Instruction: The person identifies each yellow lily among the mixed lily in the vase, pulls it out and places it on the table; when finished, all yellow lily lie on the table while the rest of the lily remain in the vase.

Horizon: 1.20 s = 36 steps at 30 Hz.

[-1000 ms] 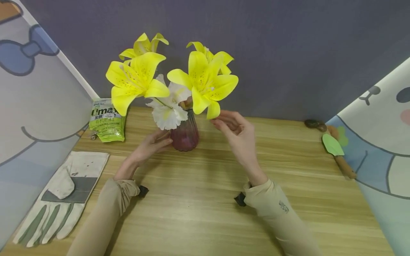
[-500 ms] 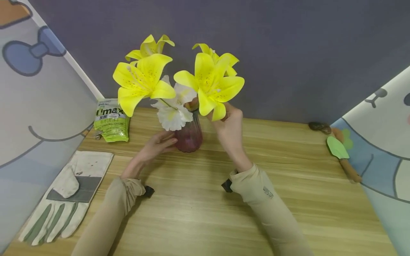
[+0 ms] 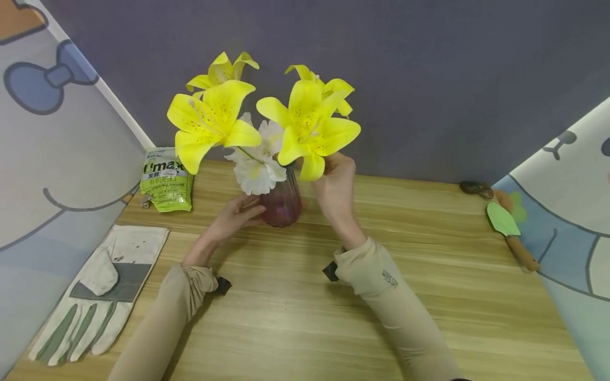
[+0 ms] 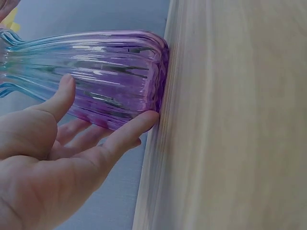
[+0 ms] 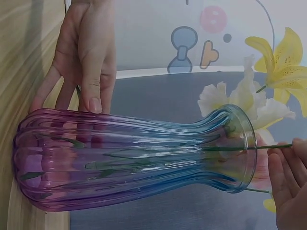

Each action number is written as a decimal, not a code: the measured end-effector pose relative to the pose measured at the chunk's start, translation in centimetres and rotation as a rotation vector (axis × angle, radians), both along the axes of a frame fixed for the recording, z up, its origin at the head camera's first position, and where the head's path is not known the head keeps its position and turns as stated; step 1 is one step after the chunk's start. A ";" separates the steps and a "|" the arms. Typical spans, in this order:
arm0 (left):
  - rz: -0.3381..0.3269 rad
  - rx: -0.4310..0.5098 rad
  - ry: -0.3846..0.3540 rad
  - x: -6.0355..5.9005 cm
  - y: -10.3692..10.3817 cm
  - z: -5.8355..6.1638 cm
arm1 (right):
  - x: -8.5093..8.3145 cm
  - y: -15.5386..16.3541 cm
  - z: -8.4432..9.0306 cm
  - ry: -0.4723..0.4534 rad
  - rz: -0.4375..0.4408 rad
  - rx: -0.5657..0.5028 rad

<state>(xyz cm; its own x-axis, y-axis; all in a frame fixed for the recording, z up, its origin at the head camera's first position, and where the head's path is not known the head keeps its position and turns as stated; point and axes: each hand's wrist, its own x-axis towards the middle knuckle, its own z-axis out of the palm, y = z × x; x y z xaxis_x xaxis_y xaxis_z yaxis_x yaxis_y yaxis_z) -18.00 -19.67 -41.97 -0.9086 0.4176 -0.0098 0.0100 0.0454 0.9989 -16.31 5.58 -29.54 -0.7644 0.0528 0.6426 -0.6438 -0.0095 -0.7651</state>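
A ribbed glass vase (image 3: 282, 203), purple at the base and bluish at the neck, stands on the wooden table (image 3: 295, 317). It holds yellow lilies (image 3: 310, 127) and white flowers (image 3: 254, 169). My left hand (image 3: 248, 209) holds the vase's lower body, with the thumb (image 4: 64, 93) on one side and the fingers (image 4: 129, 132) low by the base. My right hand (image 3: 333, 169) is just right of the vase mouth, under a yellow lily. In the right wrist view its fingers (image 5: 283, 172) pinch a thin green stem (image 5: 240, 147) that runs into the vase (image 5: 134, 163).
A grey and white work glove (image 3: 95, 293) lies at the left front. A green bag (image 3: 166, 180) sits at the back left. A small trowel (image 3: 507, 225) with a green blade lies at the far right. Cartoon-printed panels close both sides, a grey wall the back.
My right hand rose from beside the vase to the lily's stem and closed on it. The lily shifted slightly left. My left hand stayed on the vase.
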 end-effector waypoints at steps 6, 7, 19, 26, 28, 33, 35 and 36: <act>0.009 0.031 0.012 0.1 0.0 -0.3 | -0.2 -0.2 0.0 0.021 -0.006 -0.013; 0.010 0.033 0.012 0.1 0.0 -0.3 | -0.2 -0.3 0.0 0.028 -0.010 -0.017; -0.012 0.043 0.019 0.3 0.3 -0.1 | -0.2 0.0 0.3 0.105 -0.081 -0.084; -0.009 0.025 0.029 0.4 0.4 -0.2 | -0.3 0.0 0.8 0.160 -0.041 -0.143; -0.007 0.020 0.035 0.4 0.4 -0.2 | -0.3 0.1 0.8 0.162 -0.045 -0.177; 0.000 0.010 0.047 0.4 0.5 -0.1 | -0.5 0.4 1.2 0.170 -0.012 -0.261; 0.006 0.002 0.049 0.3 0.5 -0.1 | -0.5 0.5 1.4 0.175 -0.012 -0.272; 0.009 -0.002 0.048 0.3 0.5 0.0 | -0.5 0.6 1.5 0.174 -0.010 -0.279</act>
<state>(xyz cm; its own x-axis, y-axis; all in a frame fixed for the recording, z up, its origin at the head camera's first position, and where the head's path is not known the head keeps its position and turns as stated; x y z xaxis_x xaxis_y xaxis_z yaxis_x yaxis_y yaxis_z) -17.69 -19.16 -42.01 -0.9116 0.4097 0.0327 0.0574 0.0481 0.9972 -16.81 6.19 -28.01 -0.6430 0.2524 0.7231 -0.7658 -0.1965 -0.6124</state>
